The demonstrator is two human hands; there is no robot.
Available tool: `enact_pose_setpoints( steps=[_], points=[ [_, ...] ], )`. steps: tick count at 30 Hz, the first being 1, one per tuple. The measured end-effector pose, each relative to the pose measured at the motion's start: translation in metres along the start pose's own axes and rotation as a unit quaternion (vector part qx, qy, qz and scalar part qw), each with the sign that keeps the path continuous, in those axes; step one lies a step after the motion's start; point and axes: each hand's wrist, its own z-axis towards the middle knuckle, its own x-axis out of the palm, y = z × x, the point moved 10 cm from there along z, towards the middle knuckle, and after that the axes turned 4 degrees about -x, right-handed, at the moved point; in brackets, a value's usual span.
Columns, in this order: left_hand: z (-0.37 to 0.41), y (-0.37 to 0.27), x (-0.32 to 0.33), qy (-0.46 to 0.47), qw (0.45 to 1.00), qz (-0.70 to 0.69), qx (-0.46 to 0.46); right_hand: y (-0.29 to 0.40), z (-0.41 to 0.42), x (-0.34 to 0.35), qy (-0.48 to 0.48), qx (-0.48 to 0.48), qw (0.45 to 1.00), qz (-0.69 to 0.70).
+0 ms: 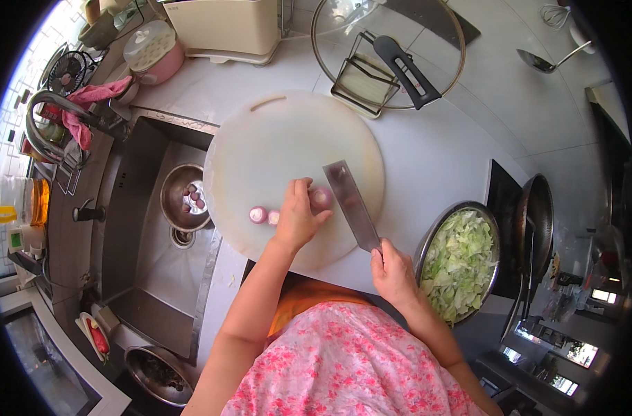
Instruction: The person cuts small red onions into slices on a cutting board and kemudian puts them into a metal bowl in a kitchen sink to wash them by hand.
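A round white cutting board (295,140) lies on the counter before me. My left hand (297,216) is on the board, its fingers and thumb around the left side of a peeled shallot or small onion (321,197); how firmly they touch it is hard to tell. Two smaller peeled shallots, one at the left (258,215) and one beside my hand (273,217), rest on the board. The handle of a cleaver (349,203) is in my right hand (394,268). Its broad blade slants over the board, just right of the larger shallot.
At right stands a steel bowl of chopped leafy greens (459,265), with a wok (537,223) beyond it. The sink (149,291) at left holds a metal bowl (183,226) with several shallots. A glass lid (451,67) on a rack stands behind the board.
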Motion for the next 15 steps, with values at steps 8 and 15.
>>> enact_pose_setpoints(
  steps=[8,15],
  points=[
    [-0.012,0.005,-0.006,-0.061,0.998,-0.017,-0.028,0.017,0.01,0.013,0.044,-0.045,0.996,-0.059],
    [-0.012,0.0,-0.008,-0.066,0.997,-0.048,-0.018,0.019,0.023,0.013,0.128,-0.021,0.984,-0.126]
  ],
)
